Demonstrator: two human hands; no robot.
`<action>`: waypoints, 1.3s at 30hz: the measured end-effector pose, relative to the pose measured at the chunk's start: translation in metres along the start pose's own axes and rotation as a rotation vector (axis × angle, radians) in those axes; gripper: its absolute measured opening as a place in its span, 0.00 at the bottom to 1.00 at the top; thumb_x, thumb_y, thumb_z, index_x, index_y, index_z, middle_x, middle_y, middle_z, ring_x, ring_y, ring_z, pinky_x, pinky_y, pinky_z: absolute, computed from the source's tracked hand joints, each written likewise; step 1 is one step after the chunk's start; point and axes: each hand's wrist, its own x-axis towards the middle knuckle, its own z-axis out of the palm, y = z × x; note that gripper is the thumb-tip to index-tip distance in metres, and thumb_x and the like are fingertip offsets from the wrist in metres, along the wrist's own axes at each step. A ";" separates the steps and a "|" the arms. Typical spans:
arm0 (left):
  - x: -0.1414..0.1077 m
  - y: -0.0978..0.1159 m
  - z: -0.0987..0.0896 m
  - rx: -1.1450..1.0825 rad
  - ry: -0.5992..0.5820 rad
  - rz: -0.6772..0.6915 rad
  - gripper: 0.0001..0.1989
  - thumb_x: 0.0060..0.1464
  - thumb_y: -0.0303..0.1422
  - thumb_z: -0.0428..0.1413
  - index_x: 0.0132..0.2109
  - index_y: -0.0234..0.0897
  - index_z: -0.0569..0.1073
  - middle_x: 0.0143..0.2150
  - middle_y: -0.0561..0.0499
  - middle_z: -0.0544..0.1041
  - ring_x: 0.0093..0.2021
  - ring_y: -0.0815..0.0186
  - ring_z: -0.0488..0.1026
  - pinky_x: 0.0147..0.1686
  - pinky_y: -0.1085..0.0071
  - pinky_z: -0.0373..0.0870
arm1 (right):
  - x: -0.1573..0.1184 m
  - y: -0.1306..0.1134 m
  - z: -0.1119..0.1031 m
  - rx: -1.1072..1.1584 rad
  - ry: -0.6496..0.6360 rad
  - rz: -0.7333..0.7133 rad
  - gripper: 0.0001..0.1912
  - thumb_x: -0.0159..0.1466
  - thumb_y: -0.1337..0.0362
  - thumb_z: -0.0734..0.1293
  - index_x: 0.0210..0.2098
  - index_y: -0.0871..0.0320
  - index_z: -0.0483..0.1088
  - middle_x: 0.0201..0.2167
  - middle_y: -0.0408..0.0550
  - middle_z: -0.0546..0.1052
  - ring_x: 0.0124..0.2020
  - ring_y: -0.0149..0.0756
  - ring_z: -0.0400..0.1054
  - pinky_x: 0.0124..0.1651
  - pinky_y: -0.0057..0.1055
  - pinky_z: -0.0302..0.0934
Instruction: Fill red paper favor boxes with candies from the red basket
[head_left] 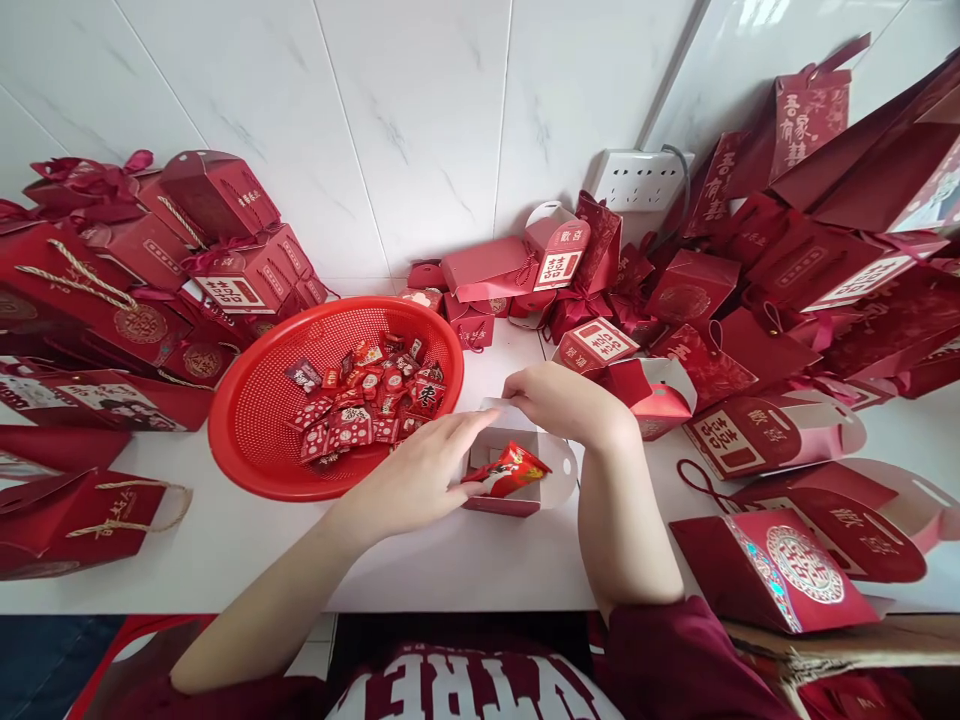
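A small red gift box (504,505) with a pale inside stands open on the table in front of me. In it lies a shiny red snack packet (517,472), tilted, its right end raised. My left hand (420,470) reaches over the box's left side, fingers stretched and thumb apart at the packet's left end. Bent at the wrist, my right hand (538,392) is at the box's far edge, its fingers curled at the upright back flap, fingertips partly hidden. Left of the box, a red plastic basket (255,440) holds many small wrapped sweets (360,400).
Red gift boxes (232,270) are piled at the left, and more gift boxes (772,310) crowd the right side. A single box (802,570) lies near the front right edge. A white power strip (637,180) is against the tiled wall (420,120).
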 end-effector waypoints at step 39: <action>-0.006 -0.024 -0.048 0.063 0.572 -0.291 0.15 0.60 0.31 0.58 0.53 0.44 0.81 0.49 0.53 0.83 0.47 0.64 0.81 0.52 0.70 0.76 | -0.001 -0.002 -0.001 0.042 -0.016 0.056 0.18 0.69 0.70 0.57 0.45 0.55 0.79 0.45 0.50 0.82 0.42 0.40 0.75 0.39 0.29 0.60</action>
